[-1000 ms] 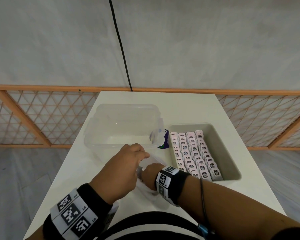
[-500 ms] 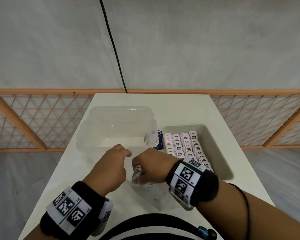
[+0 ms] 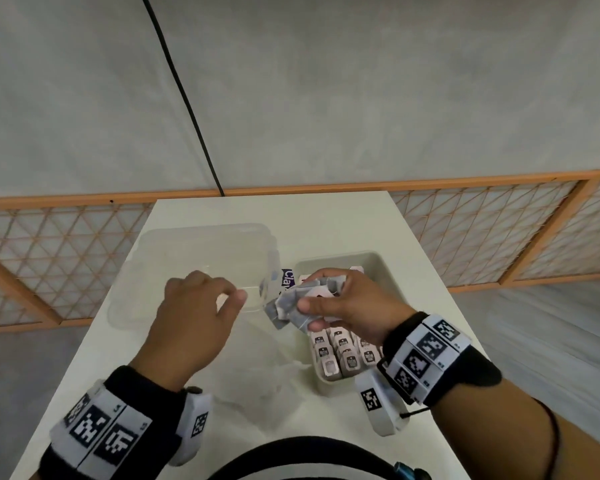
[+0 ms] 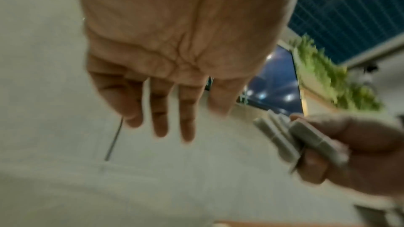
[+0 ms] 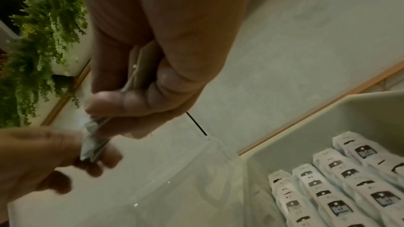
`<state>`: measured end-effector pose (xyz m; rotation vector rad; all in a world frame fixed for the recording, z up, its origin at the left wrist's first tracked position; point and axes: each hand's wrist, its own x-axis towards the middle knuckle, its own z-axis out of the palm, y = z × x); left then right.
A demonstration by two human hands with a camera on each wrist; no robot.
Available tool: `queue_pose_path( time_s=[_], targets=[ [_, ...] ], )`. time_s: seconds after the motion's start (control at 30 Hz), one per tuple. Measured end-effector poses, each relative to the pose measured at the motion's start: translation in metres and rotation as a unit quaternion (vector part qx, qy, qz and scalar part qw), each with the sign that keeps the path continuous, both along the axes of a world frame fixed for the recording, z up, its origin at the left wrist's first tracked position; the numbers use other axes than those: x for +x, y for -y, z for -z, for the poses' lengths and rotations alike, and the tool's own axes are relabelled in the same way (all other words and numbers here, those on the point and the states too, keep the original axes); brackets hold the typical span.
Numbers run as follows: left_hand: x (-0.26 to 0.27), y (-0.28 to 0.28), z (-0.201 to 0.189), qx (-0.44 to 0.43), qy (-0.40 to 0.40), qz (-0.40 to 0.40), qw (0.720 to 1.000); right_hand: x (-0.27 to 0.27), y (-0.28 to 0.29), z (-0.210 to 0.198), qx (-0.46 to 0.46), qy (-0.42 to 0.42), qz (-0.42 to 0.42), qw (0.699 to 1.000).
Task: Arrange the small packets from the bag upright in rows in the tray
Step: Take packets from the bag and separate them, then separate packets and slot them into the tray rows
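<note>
packets [image 3: 300, 299] — gripped in right hand [image 3: 354, 306] | left hand [image 3: 194, 317] — loose, holding nothing

Small grey-white packets [image 3: 340, 355] w/ black marks, standing upright in neat rows inside beige tray [image 3: 381, 268] on right. Another bunch of packets [image 3: 298, 303] held up just above tray's left side, fanned out & tilted. Clear plastic bag [image 3: 257, 382] lying flat near front edge, left of tray

I see a white rectangular table [image 3: 343, 223] carrying a clear plastic lidded container [image 3: 201, 258], a beige tray [image 3: 392, 282] just beside it, and a crumpled clear plastic bag [image 3: 257, 379] nearer me.
</note>
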<state>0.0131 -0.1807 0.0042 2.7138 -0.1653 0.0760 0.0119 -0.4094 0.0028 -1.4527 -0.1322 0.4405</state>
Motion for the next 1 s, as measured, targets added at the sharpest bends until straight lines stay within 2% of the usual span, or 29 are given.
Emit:
queue_pose_path(
  time_s=[0.03, 0.07, 0.1, 0.13, 0.17, 0.2, 0.27, 0.33, 0.47, 0.53, 0.7, 0.87, 0.93, 1.0],
  targets=[
    [0.002, 0.007, -0.006, -0.087, 0.001, 0.03, 0.996, 0.001, 0.001, -0.001, 0.013, -0.006, 0.002, 1.0],
    [0.005, 0.016, -0.013, -0.194, -0.044, 0.067, 0.978, 0.002, 0.003, -0.002, 0.027, -0.013, 0.003, 1.0],
    [0.007, 0.023, -0.017, -0.304, -0.126, 0.104, 0.939, 0.002, 0.003, -0.004, 0.038, -0.019, 0.001, 0.999],
    [0.01, 0.031, -0.018, -0.39, -0.213, 0.139, 0.885, 0.004, 0.005, -0.006, 0.045, -0.022, -0.002, 0.999],
    [0.012, 0.038, -0.017, -0.442, -0.285, 0.162, 0.835, 0.004, 0.005, -0.009, 0.05, -0.021, -0.01, 0.998],
    [0.016, 0.044, -0.014, -0.469, -0.334, 0.176, 0.798, 0.005, 0.006, -0.011, 0.053, -0.019, -0.025, 0.998],
    [0.02, 0.055, -0.01, -0.484, -0.374, 0.203, 0.764, 0.005, 0.009, -0.017, 0.051, -0.015, -0.057, 0.997],
    [0.023, 0.063, -0.006, -0.488, -0.378, 0.211, 0.758, 0.007, 0.015, -0.02, 0.043, -0.034, -0.057, 0.997],
    [0.032, 0.071, 0.0, -0.515, -0.366, 0.16, 0.758, 0.017, 0.033, -0.018, 0.148, -0.142, 0.006, 0.979],
    [0.035, 0.074, 0.003, -0.529, -0.37, 0.142, 0.751, 0.022, 0.039, -0.016, 0.147, -0.158, 0.035, 0.976],
    [0.044, 0.076, 0.01, -0.585, -0.375, 0.089, 0.714, 0.032, 0.053, -0.006, 0.049, -0.148, 0.069, 0.985],
    [0.053, 0.075, 0.016, -0.63, -0.373, 0.055, 0.679, 0.038, 0.062, -0.008, -0.073, -0.098, 0.025, 0.992],
    [0.055, 0.076, 0.017, -0.637, -0.371, 0.064, 0.672, 0.039, 0.06, -0.012, -0.144, -0.068, -0.009, 0.987],
    [0.057, 0.078, 0.017, -0.631, -0.361, 0.078, 0.681, 0.04, 0.056, -0.017, -0.219, -0.034, -0.036, 0.975]
  ],
)
